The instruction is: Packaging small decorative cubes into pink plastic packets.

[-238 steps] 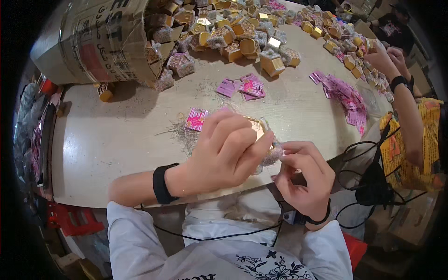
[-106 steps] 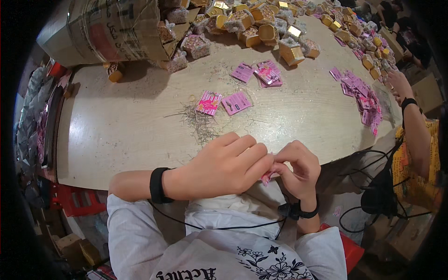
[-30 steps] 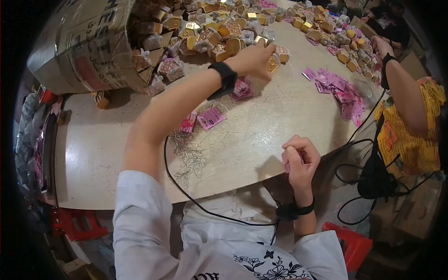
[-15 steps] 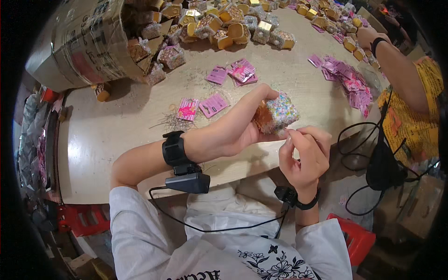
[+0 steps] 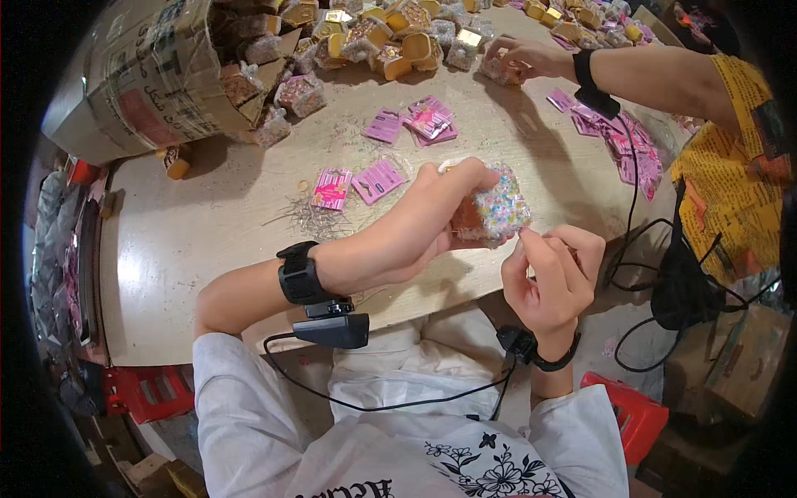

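Now, from the head camera, we hold a small sparkly packet (image 5: 496,209) in our left hand (image 5: 419,228), just above the near edge of the counter (image 5: 191,249). Our left grip is clamped around it. Our right hand (image 5: 548,278) pinches at its lower right corner, fingers together. We think the work on this packet has only begun, and many more wait in the pile (image 5: 374,41) far back. The packet's long side slants up toward the right.

Left hand (image 5: 432,220) is extended forward from lower left, fingers curled closed in a grip, wrist banded. Right hand (image 5: 550,274) is raised just beside it, fingertips (image 5: 525,241) pinched together, palm turned inward.
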{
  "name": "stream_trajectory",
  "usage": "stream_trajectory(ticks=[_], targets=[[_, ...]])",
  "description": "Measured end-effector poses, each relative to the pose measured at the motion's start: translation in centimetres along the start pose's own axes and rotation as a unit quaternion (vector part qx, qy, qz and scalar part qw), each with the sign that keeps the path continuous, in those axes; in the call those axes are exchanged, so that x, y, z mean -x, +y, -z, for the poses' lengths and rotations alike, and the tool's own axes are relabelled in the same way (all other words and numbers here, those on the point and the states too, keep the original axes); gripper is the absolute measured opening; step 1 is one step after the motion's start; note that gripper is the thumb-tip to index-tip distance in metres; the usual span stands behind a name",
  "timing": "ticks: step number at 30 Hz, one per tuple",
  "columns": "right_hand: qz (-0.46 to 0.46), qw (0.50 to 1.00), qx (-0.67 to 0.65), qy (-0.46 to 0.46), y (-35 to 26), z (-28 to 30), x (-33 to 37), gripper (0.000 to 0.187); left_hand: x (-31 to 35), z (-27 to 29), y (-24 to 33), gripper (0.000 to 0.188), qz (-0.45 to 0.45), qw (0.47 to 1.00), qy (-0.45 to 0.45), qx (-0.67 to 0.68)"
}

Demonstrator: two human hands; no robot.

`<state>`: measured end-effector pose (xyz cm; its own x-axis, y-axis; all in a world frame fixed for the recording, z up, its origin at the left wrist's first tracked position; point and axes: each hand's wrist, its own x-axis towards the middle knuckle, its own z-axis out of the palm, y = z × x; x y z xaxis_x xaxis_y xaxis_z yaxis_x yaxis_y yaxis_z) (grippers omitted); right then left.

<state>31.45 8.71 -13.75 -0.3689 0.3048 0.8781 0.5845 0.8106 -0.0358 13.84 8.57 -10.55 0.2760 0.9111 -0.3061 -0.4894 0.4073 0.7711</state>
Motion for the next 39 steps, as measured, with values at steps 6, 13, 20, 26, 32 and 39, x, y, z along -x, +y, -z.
stream_trajectory(ticks=[6,13,20,26,32,39], targets=[[-0.024,0.999,-0.036,-0.012,-0.1,-0.1,-0.2,0.03,-0.3,0.3,0.0,0.026,-0.025,0.995,0.055,-0.084],[-0.127,0.979,-0.155,-0.048,-0.3,0.3,-0.9,0.031,0.0,0.1,-0.2,0.052,-0.126,0.982,0.08,-0.114],[-0.217,0.943,-0.246,-0.063,-0.6,0.2,-1.3,0.02,0.5,0.2,-0.2,0.053,-0.123,0.984,0.075,-0.103],[-0.488,0.721,-0.461,-0.171,-1.4,1.6,-2.1,0.005,1.2,0.6,-1.0,0.054,-0.212,0.958,0.082,-0.175],[-0.539,0.464,-0.673,-0.204,0.6,1.6,-1.0,0.017,1.0,1.2,-2.6,0.062,-0.408,0.873,0.043,-0.265],[-0.514,0.701,-0.462,-0.176,-1.7,1.4,-1.3,0.012,1.0,1.2,-2.8,0.064,-0.379,0.897,0.053,-0.22]])
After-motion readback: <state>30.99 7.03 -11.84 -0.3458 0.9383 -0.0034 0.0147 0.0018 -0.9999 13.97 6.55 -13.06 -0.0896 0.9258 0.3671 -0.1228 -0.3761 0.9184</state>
